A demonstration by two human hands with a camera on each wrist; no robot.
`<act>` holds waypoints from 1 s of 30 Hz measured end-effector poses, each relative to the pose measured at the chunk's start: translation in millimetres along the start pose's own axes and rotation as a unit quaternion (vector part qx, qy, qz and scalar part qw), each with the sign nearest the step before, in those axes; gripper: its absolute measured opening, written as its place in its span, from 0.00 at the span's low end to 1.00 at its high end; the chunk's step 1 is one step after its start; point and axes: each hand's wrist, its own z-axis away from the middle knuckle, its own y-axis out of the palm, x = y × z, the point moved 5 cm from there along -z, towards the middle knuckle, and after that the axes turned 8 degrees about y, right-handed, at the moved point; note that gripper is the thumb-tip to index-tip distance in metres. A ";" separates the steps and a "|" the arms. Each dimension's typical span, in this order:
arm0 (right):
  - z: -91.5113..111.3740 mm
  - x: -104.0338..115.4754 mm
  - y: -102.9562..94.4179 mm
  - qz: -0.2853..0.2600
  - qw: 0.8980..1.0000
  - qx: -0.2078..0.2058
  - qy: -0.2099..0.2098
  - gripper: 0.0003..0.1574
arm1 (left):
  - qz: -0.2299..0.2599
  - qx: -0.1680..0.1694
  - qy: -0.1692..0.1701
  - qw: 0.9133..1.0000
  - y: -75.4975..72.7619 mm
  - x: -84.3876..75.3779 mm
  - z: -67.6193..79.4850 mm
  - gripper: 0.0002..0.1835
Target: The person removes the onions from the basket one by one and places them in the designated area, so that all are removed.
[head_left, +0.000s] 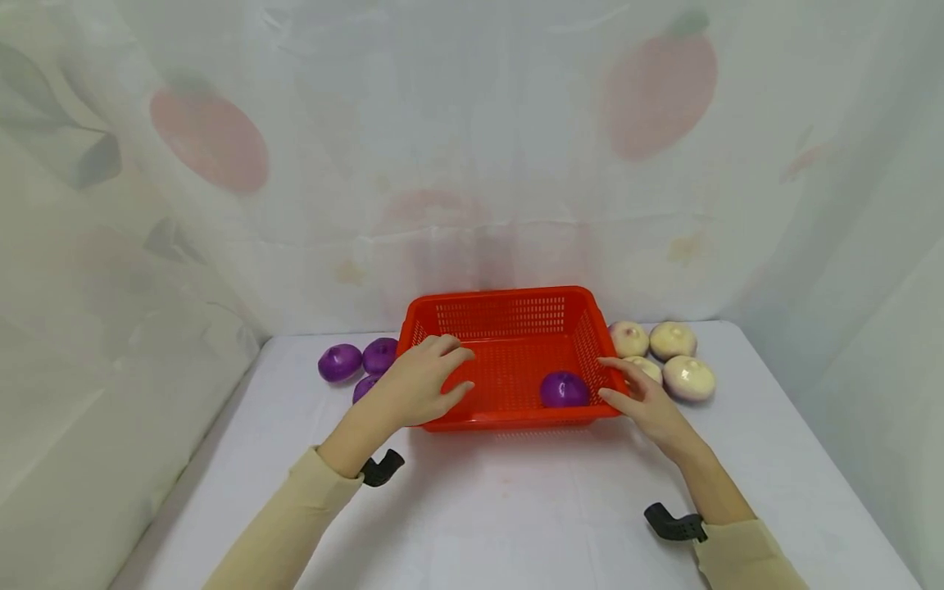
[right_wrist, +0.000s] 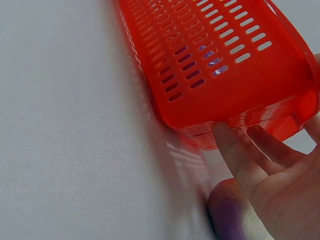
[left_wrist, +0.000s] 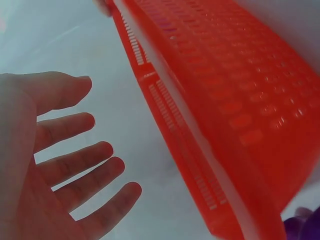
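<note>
A red plastic basket (head_left: 509, 360) with slotted walls stands in the middle of the table, with one round purple turnip-like vegetable (head_left: 564, 389) in its front right corner. My right hand (head_left: 652, 410) grips the basket's right end near the front corner. In the right wrist view its fingers (right_wrist: 240, 150) lie against the outer wall, and part of the hand reaches the rim. My left hand (head_left: 428, 381) is over the basket's left end in the head view. The left wrist view shows its fingers (left_wrist: 85, 160) spread, with nothing in them and a gap to the basket.
Left of the basket sit several purple vegetables (head_left: 340, 362), one partly behind my left hand. Several cream-coloured ones (head_left: 689, 378) lie to the right, close by my right hand. A white cloth covers the table (head_left: 501, 508), and a printed curtain (head_left: 472, 164) hangs behind it.
</note>
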 end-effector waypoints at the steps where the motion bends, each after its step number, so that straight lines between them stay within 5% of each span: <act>1: -0.2 -0.2 0.0 0.000 1.000 0.000 0.000 0.35 | -0.002 0.007 0.004 1.000 1.0 -2.6 -2.9 0.21; 11: -0.4 -0.6 -0.3 -0.007 1.000 -0.001 0.007 0.35 | -0.019 0.048 0.047 0.998 11.7 -25.0 -28.0 0.22; 30: -0.3 0.3 -0.3 -0.006 1.000 0.004 0.008 0.35 | -0.032 0.078 0.069 0.994 34.7 -51.5 -68.4 0.24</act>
